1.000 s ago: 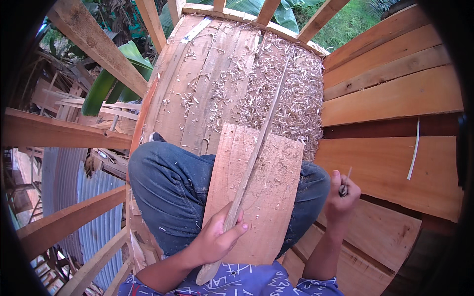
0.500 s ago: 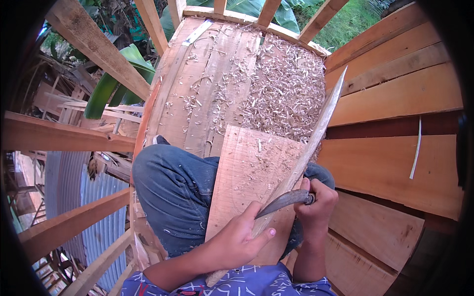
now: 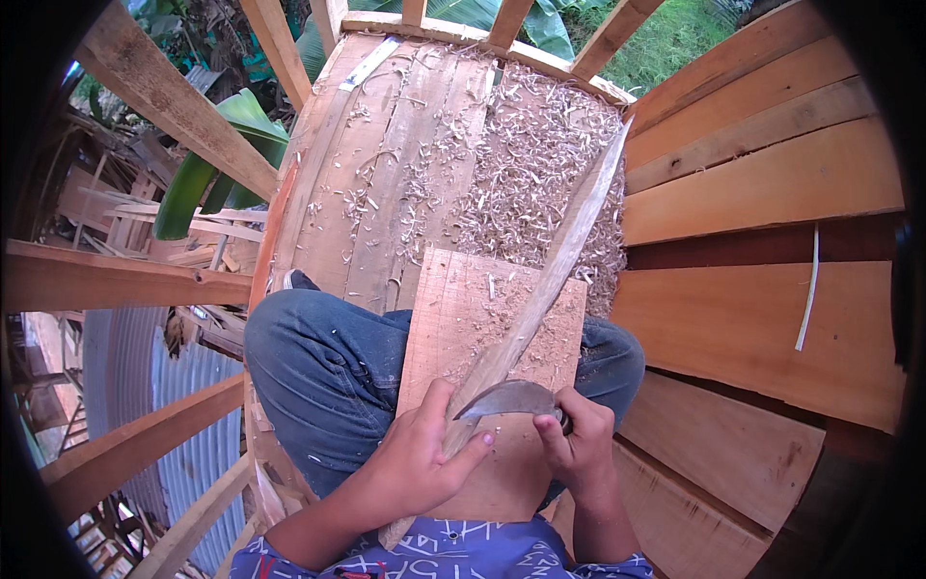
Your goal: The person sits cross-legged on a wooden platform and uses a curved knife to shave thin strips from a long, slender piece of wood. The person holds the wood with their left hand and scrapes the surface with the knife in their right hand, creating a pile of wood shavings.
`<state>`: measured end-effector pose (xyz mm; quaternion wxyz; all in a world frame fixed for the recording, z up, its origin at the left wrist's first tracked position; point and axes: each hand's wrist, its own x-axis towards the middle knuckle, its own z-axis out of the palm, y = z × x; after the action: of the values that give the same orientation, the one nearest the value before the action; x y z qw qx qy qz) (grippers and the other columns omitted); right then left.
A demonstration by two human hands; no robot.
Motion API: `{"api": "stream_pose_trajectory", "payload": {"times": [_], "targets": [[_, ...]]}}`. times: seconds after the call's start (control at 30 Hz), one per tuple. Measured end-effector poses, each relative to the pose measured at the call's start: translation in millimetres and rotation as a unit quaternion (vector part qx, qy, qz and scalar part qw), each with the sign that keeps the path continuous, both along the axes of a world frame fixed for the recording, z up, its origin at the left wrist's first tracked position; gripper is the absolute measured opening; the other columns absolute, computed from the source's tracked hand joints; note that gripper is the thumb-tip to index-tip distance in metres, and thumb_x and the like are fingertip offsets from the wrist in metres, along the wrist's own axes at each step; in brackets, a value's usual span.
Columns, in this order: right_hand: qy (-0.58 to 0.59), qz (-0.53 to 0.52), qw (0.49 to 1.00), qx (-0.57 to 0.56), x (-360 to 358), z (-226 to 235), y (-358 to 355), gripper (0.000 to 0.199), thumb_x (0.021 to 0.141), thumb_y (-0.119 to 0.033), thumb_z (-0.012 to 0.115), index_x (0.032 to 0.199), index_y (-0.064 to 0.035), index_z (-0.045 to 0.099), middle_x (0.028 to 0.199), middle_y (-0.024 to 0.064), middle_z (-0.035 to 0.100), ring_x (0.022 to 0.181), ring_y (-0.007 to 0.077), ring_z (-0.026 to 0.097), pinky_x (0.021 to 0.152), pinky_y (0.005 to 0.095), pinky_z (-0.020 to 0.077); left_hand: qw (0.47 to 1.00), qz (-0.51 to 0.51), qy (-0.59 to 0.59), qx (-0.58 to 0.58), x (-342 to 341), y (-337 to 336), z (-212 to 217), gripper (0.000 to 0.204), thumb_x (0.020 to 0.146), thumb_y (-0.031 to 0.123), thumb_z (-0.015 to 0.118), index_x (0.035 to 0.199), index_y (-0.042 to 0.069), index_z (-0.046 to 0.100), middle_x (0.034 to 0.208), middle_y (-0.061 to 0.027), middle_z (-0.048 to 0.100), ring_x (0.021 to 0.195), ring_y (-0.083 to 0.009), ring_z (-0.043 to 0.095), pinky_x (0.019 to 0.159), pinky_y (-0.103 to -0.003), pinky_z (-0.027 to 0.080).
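Note:
A long, tapered wooden stick (image 3: 552,275) slants across my lap, its pale pointed tip at the far right and its butt end against my shirt. My left hand (image 3: 415,461) is wrapped round its lower part, with the thumb on the near side. In my right hand (image 3: 584,439) is a curved knife (image 3: 513,397) with a dark, sickle-like blade; its handle is mostly hidden by the fingers. The blade crosses over the stick just beyond my left hand, its point close to that hand's fingers. Under both lies a flat wooden board (image 3: 432,314) resting across my legs.
Curled wood shavings (image 3: 531,174) cover much of the plank floor (image 3: 376,207) ahead. A slatted plank wall (image 3: 752,309) stands close on the right, with a thin pale strip (image 3: 808,289) on it. Wooden rails (image 3: 125,273) line the left side; corrugated metal sheets (image 3: 198,425) lie beyond.
The stick's tip has swung left and sits lower in view. The knife has turned so that its broad blade face shows. Both hands have shifted slightly left.

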<state>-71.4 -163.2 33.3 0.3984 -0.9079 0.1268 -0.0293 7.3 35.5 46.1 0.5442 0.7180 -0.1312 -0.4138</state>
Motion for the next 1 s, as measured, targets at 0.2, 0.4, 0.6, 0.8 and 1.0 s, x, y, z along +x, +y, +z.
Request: {"api": "stream_pose_trajectory", "payload": {"times": [0.2, 0.4, 0.6, 0.8, 1.0], "targets": [[-0.055, -0.043, 0.986, -0.151, 9, -8, -25, 0.058, 0.081, -0.054, 0.066, 0.061, -0.003, 0.047, 0.049, 0.0101, 0.041, 0.042, 0.0256, 0.045, 0.042, 0.034, 0.0361, 0.999, -0.005, 0.018, 0.035, -6, 0, 16, 0.043, 0.087, 0.019, 0.063, 0.114, -0.005, 0.04, 0.081, -0.0235, 0.06, 0.07, -0.0304, 0.065, 0.062, -0.037, 0.049], [-0.056, -0.125, 0.985, -0.101, -1, -3, -47, 0.064, 0.081, -0.057, 0.064, 0.06, -0.0003, 0.042, 0.049, 0.0117, 0.035, 0.042, 0.0259, 0.039, 0.043, 0.0332, 0.0333, 0.998, -0.04, -0.013, 0.054, -11, -1, 11, 0.045, 0.088, 0.025, 0.063, 0.109, -0.007, 0.039, 0.078, -0.029, 0.058, 0.068, -0.0391, 0.065, 0.06, -0.044, 0.049], [-0.021, -0.124, 0.985, -0.116, 2, -11, -47, 0.062, 0.08, -0.056, 0.066, 0.061, -0.0007, 0.046, 0.051, 0.0127, 0.041, 0.043, 0.0288, 0.043, 0.044, 0.0347, 0.0358, 0.992, -0.043, -0.093, 0.072, -17, 1, 10, 0.052, 0.088, 0.035, 0.063, 0.105, -0.008, 0.039, 0.075, -0.0316, 0.057, 0.066, -0.0465, 0.062, 0.056, -0.051, 0.048], [-0.031, -0.019, 0.989, -0.144, -7, 3, -22, 0.064, 0.085, -0.054, 0.061, 0.059, 0.0008, 0.044, 0.048, 0.0116, 0.039, 0.043, 0.0187, 0.036, 0.043, 0.0331, 0.0317, 0.985, -0.053, -0.127, 0.101, -14, -2, 9, 0.052, 0.087, 0.037, 0.064, 0.105, -0.007, 0.042, 0.075, -0.0297, 0.058, 0.067, -0.0459, 0.062, 0.055, -0.05, 0.049], [0.029, -0.202, 0.974, -0.1, 4, -11, -62, 0.06, 0.081, -0.054, 0.065, 0.06, -0.0008, 0.047, 0.051, 0.0168, 0.043, 0.045, 0.0354, 0.043, 0.044, 0.0364, 0.0356, 0.98, -0.055, -0.161, 0.107, -22, -3, 7, 0.052, 0.086, 0.037, 0.065, 0.105, -0.006, 0.044, 0.076, -0.0265, 0.06, 0.066, -0.0444, 0.062, 0.054, -0.048, 0.05]]}}
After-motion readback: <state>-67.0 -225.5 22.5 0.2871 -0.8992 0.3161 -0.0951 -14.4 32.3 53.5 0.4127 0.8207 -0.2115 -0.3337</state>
